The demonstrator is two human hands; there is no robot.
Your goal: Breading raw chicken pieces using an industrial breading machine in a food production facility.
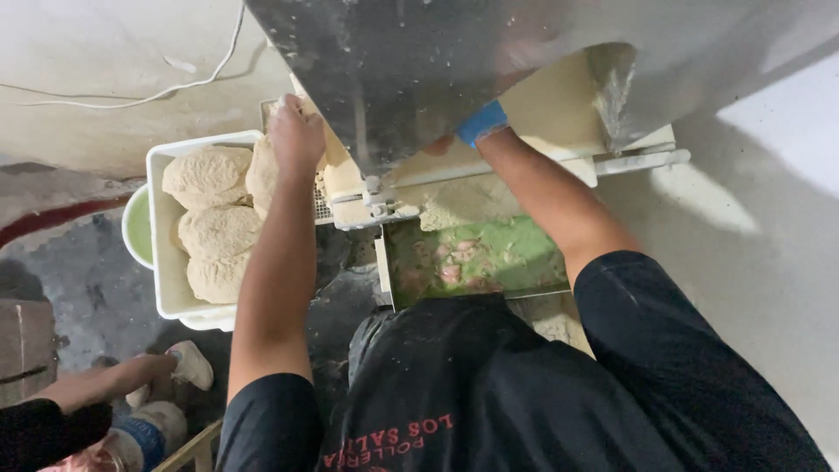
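Black cloth fills the near edge: the person's shirt [472, 393], leaning over a green tray [489, 258] smeared with pinkish scraps. Beyond it both arms stretch forward. The left hand [295, 131] lies palm-down on a dough mound [262, 170] at the near corner of the white tub [166, 262], fingers curled over it, gripping lightly; more mounds lie leftward. The right hand [476, 127], blue-gloved, goes under the steel hopper [437, 61], so I cannot tell its grip. A co-worker's hand [131, 376] rests low left.

Bakery workroom: steel dough machine [524, 61], white tub [166, 262] of dough lumps [210, 175], floury floor.
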